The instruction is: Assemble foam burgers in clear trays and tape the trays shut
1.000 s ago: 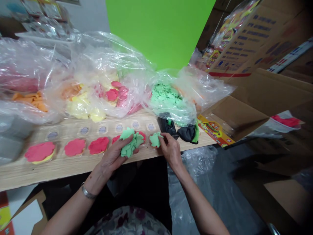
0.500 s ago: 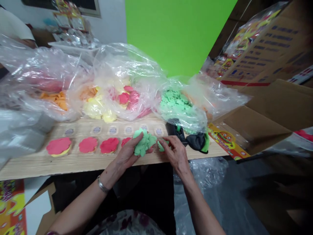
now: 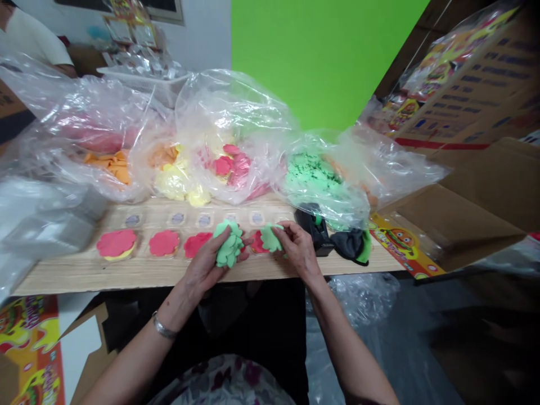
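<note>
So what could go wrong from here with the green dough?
Two likely risks. The loose stack of soft green flower-shaped dough pieces in the left hand could stick together or slip. The single green dough piece at the right hand sits right by a red dough round on the pale wooden board, so the colours might smear.

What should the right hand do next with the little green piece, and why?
Probably it should gently press the green piece onto the red piece, I think. The right hand's fingers are already on it, and it seems to sit over the red. The left hand is busy holding the green stack.
</note>
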### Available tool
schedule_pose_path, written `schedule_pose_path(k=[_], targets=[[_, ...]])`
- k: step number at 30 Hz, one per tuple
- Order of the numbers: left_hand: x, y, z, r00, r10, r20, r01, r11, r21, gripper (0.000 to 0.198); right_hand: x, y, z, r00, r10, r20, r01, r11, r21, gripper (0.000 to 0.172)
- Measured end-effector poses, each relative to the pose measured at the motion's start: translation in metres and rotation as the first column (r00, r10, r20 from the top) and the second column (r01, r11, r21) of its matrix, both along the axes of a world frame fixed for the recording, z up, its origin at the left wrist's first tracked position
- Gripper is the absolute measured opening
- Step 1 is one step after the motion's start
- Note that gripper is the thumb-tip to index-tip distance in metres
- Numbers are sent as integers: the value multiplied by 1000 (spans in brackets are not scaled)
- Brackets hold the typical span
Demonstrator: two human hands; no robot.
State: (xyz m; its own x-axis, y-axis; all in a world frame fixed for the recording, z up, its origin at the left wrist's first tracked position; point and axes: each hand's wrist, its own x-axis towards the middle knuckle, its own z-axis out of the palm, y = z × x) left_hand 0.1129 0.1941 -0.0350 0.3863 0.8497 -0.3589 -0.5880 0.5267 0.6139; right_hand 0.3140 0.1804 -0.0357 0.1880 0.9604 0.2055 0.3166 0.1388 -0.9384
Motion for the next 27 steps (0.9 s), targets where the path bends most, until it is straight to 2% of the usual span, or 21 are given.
schedule_pose_path(k=[3, 4, 6, 8, 10, 12, 13, 14, 16, 18, 19, 21, 23, 25, 27], targets=[[-7, -1, 1, 999, 32, 14, -32, 999, -20, 19, -8, 8, -8, 996, 74, -55, -77, 996, -40, 25], [-9, -1, 2, 999, 36, 24, -36, 999, -19, 19, -11, 10, -11, 996, 82, -25, -83, 996, -42, 26], [-10, -1, 3, 999, 39, 32, -38, 999, -17, 20, -15, 11, -15, 983, 42, 179, -40, 999, -13, 23], [-11, -1, 4, 999, 36, 19, -35, 999, -30, 25, -17, 9, -19, 877, -40, 480, 30, 999, 28, 19], [-12, -1, 4, 1000, 24, 15, -24, 999, -37, 32, -19, 4, -20, 700, -93, 708, 106, 994, 25, 17], [-12, -1, 4, 999, 10, 37, -9, 999, -33, 38, -21, -1, -17, 574, -113, 811, 184, 983, 7, 20], [-12, -1, 4, 999, 7, 53, -5, 1000, -28, 39, -23, -2, -15, 553, -128, 823, 207, 978, 13, 21], [-12, 0, 3, 997, 2, 71, -1, 1000, -25, 40, -24, -3, -11, 566, -148, 811, 211, 977, 31, 23], [-9, 0, 4, 994, -17, 104, 20, 1000, -21, 41, -27, -2, -3, 688, -158, 709, 147, 986, 77, 24], [-5, 1, 5, 990, -52, 129, 53, 999, -5, 42, -31, 4, 5, 840, -82, 537, 29, 994, 106, 28], [-3, 1, 6, 988, -72, 136, 72, 997, 8, 43, -34, 8, 8, 890, -21, 455, -30, 994, 105, 29], [2, 1, 8, 984, -106, 143, 102, 994, 36, 43, -42, 17, 12, 933, 102, 344, -140, 986, 86, 30], [4, 1, 9, 979, -135, 151, 127, 990, 63, 44, -49, 25, 14, 947, 168, 274, -201, 975, 97, 27], [3, -1, 9, 977, -145, 156, 132, 987, 91, 45, -54, 29, 15, 958, 201, 203, -226, 968, 108, 23], [-1, -3, 8, 981, -136, 139, 120, 985, 121, 43, -55, 30, 17, 974, 208, 91, -214, 975, 62, 25]])
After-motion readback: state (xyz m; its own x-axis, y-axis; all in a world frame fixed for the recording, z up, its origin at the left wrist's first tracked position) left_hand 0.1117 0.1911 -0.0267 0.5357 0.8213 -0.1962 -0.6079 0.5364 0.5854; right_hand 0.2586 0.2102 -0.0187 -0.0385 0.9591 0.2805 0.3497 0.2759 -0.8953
